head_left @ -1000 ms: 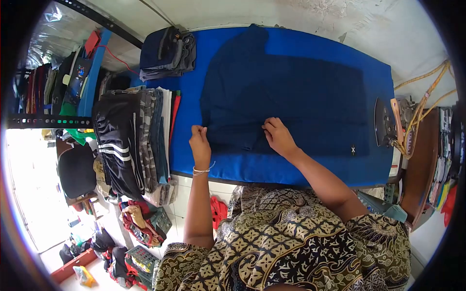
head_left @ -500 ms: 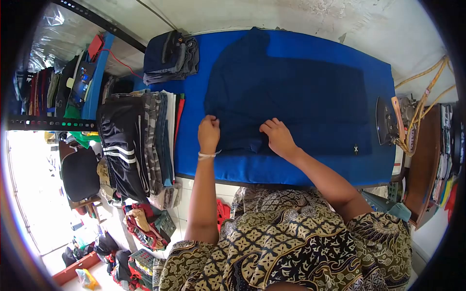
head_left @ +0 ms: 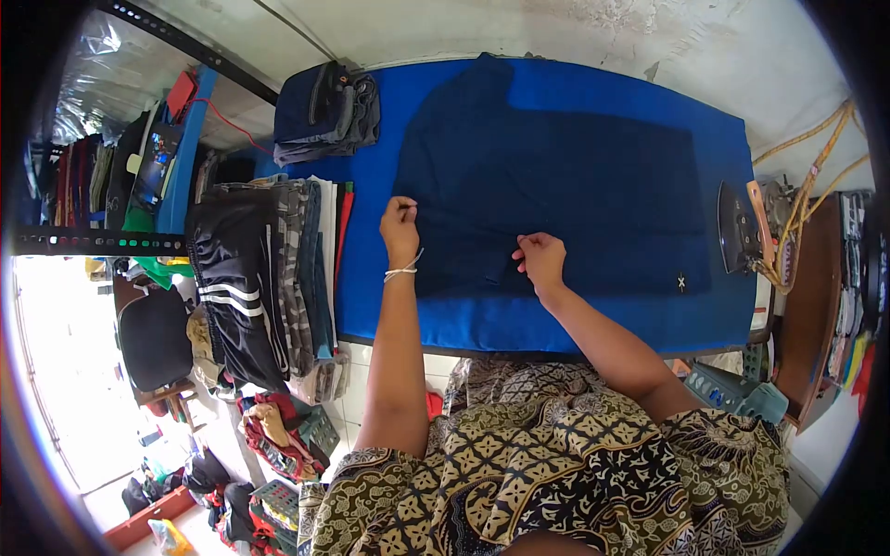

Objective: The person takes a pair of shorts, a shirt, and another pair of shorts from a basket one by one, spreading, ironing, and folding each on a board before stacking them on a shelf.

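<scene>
A dark navy garment [head_left: 593, 185] lies spread over a blue-covered ironing table [head_left: 445, 322], with a small pale emblem [head_left: 681, 282] near its lower right corner. My left hand [head_left: 400, 232], a pale band on its wrist, is at the garment's left edge with thumb and fingers curled together on the cloth. Further right, my right hand [head_left: 541, 259] pinches the cloth near the garment's front part, its fingertips partly hidden. Small creases run through the fabric between both hands.
An iron [head_left: 739, 230] stands at the table's right end, its cord [head_left: 816, 176] hanging above. Folded clothes [head_left: 324, 111] sit at the back left. A tall stack of clothes [head_left: 246, 269] borders the left side. Behind the table rises a wall [head_left: 593, 37].
My right hand has moved slightly right and turned from lying palm-down to a pinch. My left hand has risen a little, its fingers more curled. The garment's front edge looks flatter.
</scene>
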### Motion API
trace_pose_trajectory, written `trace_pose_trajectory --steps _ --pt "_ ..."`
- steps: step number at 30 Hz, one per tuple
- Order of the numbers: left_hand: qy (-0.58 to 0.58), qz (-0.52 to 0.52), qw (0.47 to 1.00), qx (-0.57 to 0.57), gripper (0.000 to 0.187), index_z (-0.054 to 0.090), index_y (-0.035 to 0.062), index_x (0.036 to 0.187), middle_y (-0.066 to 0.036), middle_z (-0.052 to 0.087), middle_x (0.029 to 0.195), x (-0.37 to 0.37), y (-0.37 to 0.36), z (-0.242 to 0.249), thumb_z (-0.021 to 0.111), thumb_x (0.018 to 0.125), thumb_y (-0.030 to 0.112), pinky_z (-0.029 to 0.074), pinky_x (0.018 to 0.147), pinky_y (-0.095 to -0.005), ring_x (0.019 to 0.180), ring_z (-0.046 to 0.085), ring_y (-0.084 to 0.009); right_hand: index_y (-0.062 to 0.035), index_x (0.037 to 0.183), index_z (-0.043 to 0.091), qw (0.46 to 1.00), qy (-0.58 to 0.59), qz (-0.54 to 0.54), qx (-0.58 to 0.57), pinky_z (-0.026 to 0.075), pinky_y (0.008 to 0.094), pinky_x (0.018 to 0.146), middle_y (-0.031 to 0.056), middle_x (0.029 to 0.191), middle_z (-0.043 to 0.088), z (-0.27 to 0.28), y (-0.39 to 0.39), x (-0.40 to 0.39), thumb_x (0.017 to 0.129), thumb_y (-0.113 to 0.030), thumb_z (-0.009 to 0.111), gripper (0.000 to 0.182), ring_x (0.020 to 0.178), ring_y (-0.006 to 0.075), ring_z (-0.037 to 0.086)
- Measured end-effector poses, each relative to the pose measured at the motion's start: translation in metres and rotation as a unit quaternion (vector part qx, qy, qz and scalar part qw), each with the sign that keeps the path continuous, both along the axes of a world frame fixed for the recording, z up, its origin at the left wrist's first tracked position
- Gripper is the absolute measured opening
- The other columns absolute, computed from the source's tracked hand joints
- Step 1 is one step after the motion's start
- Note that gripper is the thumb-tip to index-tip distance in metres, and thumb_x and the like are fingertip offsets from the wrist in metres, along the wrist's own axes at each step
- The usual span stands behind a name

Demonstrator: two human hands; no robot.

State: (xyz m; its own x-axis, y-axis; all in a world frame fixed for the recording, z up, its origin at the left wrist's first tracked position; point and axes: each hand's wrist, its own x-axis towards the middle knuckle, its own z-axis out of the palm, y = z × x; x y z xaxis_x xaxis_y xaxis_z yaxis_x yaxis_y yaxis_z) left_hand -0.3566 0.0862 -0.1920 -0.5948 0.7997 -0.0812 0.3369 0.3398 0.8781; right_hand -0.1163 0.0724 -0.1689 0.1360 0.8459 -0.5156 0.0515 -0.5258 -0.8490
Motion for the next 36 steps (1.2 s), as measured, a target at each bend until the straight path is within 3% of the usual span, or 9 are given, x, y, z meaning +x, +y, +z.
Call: trace_pose_trajectory --steps 8,13,15,19,21,24,26,30,36 --pt "0.149 -0.282 0.944 -0.085 0.057 0.050 0.0103 0.122 -0.018 0.042 0.129 0.015 -0.025 0.038 0.062 0.069 -0.008 0.037 0.096 -0.0325 0.120 0.040 -0.0321 -0.0007 0.058 0.056 0.963 0.015 0.245 -0.109 0.037 0.0252 0.036 0.0098 0.051 0.058 0.003 -0.018 0.010 0.078 -0.024 0.062 0.031 0.036 0.0119 0.049" --pt "0.129 -0.295 0.943 -0.084 0.063 0.048 0.0116 0.125 -0.017 0.034 0.135 0.016 -0.030 0.038 0.063 0.067 -0.009 0.033 0.099 -0.0328 0.122 0.037 -0.0332 -0.0010 0.061 0.058 0.899 -0.180 0.397 -0.040 0.044 0.0331 0.042 0.0085 0.049 0.057 0.030 -0.005 0.014 0.078 -0.018 0.061 0.024 0.039 0.0197 0.054" --pt "0.120 -0.290 0.946 -0.073 0.064 0.047 0.0119 0.125 -0.017 0.033 0.136 0.016 -0.033 0.032 0.062 0.067 -0.010 0.032 0.100 -0.0325 0.123 0.035 -0.0330 -0.0008 0.079 0.060 0.853 -0.313 0.334 0.251 0.049 0.0360 0.057 0.0122 0.066 0.062 0.042 0.003 -0.008 0.079 -0.010 0.056 0.010 0.058 0.0263 0.061" --pt "0.061 -0.270 0.959 -0.053 0.062 0.047 0.0089 0.125 -0.018 0.031 0.137 0.008 -0.035 0.020 0.062 0.067 -0.008 0.031 0.100 -0.0331 0.124 0.034 -0.0327 -0.0018 0.104 0.055 0.871 0.012 0.324 0.368 0.048 0.0321 0.076 0.0153 0.094 0.060 0.011 0.024 -0.049 0.080 -0.008 0.053 0.024 0.090 0.0288 0.059" --pt "0.036 -0.273 0.960 -0.049 0.060 0.047 0.0069 0.125 -0.018 0.031 0.137 0.004 -0.038 0.028 0.062 0.068 -0.007 0.031 0.100 -0.0336 0.123 0.035 -0.0329 -0.0060 0.119 0.047 0.710 -0.202 0.445 0.506 0.038 0.0335 0.094 0.0141 0.121 0.048 -0.035 0.038 -0.052 0.080 -0.009 0.053 0.040 0.114 0.0270 0.045" --pt "-0.001 -0.267 0.961 -0.066 0.057 0.048 0.0020 0.123 -0.019 0.031 0.136 -0.001 -0.048 0.040 0.056 0.068 -0.009 0.031 0.099 -0.0355 0.119 0.038 -0.0338 -0.0068 0.124 0.044 0.678 -0.236 0.487 0.497 0.027 0.0410 0.102 0.0102 0.127 0.044 -0.015 0.031 -0.053 0.080 -0.018 0.056 0.047 0.124 0.0262 0.035" --pt "0.294 -0.235 0.922 -0.094 0.063 0.045 -0.0016 0.123 -0.018 0.032 0.136 0.002 -0.050 0.044 0.055 0.062 -0.012 0.032 0.099 -0.0351 0.117 0.040 -0.0343 -0.0080 0.126 0.041 0.663 -0.275 0.491 0.493 0.023 0.0464 0.102 0.0089 0.131 0.041 -0.010 0.025 -0.060 0.080 -0.025 0.056 0.052 0.126 0.0261 0.031" --pt "0.315 -0.139 0.939 0.018 0.055 0.038 0.0035 0.128 -0.014 0.033 0.136 0.048 -0.078 0.040 0.054 0.075 0.009 0.030 0.099 -0.0393 0.121 0.036 -0.0310 -0.0149 0.133 0.033 0.560 -0.369 0.565 0.481 0.015 0.0582 0.101 0.0072 0.140 0.030 0.003 0.033 -0.086 0.079 -0.044 0.054 0.065 0.130 0.0270 0.024" --pt "0.402 -0.159 0.892 -0.130 0.055 0.033 0.0060 0.133 -0.011 0.031 0.139 0.052 -0.149 0.029 0.047 0.085 0.028 0.016 0.105 -0.0482 0.131 0.023 -0.0251 -0.0080 0.134 0.031 0.618 -0.384 0.528 0.438 0.012 0.0551 0.104 0.0081 0.142 0.024 0.007 0.048 -0.082 0.084 -0.042 0.047 0.062 0.132 0.0252 0.021"
